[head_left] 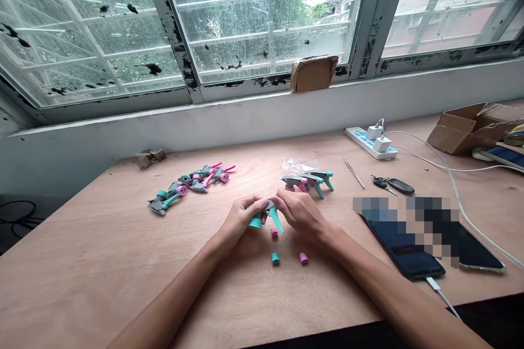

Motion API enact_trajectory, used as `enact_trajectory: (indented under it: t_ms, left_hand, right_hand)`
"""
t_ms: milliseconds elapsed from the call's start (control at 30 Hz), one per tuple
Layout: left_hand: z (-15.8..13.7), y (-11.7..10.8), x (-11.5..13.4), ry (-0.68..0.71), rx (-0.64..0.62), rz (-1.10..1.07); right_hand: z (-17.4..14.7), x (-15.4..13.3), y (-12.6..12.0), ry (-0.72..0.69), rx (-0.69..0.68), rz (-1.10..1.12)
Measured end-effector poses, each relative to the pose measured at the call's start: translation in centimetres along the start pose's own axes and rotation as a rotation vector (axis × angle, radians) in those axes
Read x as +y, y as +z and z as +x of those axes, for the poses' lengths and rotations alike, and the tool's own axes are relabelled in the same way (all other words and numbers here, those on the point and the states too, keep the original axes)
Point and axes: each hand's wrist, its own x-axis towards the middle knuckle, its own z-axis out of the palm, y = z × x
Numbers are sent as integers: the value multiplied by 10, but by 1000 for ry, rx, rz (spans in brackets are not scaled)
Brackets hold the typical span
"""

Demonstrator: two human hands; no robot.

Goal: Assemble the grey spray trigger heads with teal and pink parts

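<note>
My left hand [242, 219] is closed around the grey body of a teal-and-grey trigger spray head [275, 217], its trigger pointing down toward me. At the front end of the same spray head, the fingers of my right hand [301, 211] are bent and pressed together; their tips are partly hidden. On the table below lie a pink nozzle cap [274, 232], a teal nozzle cap [275, 258] and another pink nozzle cap [303, 258]. Just beyond my right hand, several spray heads [313, 179] lie side by side. A heap of more spray heads [200, 178] is to the left.
A clear plastic bag [301, 165] lies behind the right-hand spray heads. Tweezers [353, 173], keys [385, 182], two phones [403, 245] and a charging cable are to the right. Farther back stand a power strip [368, 143] and an open cardboard box [456, 130].
</note>
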Motion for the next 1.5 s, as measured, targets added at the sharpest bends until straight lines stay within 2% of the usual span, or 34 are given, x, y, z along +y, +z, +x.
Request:
enact_trajectory:
  t_ms: [67,133,400,500,633,700,767,933,1033,1133,1233,1400,1500]
  left_hand:
    - [2,-3,0,-39,-51,-49]
    - [3,-6,0,-50,-83,-63]
    - [1,-2,-1,48,-4,62]
    - [0,-3,-5,168,60,261]
    - [-5,-4,-9,461,221,669]
    - [-7,-3,-8,517,234,700]
    - [-8,0,-6,442,172,565]
    - [-6,8,2,68,-57,-8]
    - [-4,7,2,-24,-147,-126]
    - [-3,4,1,-51,-189,-126]
    - [-1,1,0,-36,-198,-85]
    - [-1,1,-6,54,-77,23]
    - [-3,3,-10,155,23,251]
  right_hand:
    - [1,0,-3,-106,10,-84]
    - [3,1,-3,-156,15,-122]
    - [1,9,11,-22,44,-56]
    - [2,9,16,22,48,-6]
    - [3,7,19,49,46,64]
    - [2,6,19,41,77,69]
    - [1,4,16,9,124,52]
    - [0,3,4,-145,218,-24]
    - [3,4,-2,-228,240,-69]
    - [5,5,-3,-260,254,-96]
    - [5,6,3,-225,269,-102]
    - [6,8,21,-79,273,-73]
    - [6,7,27,4,283,-66]
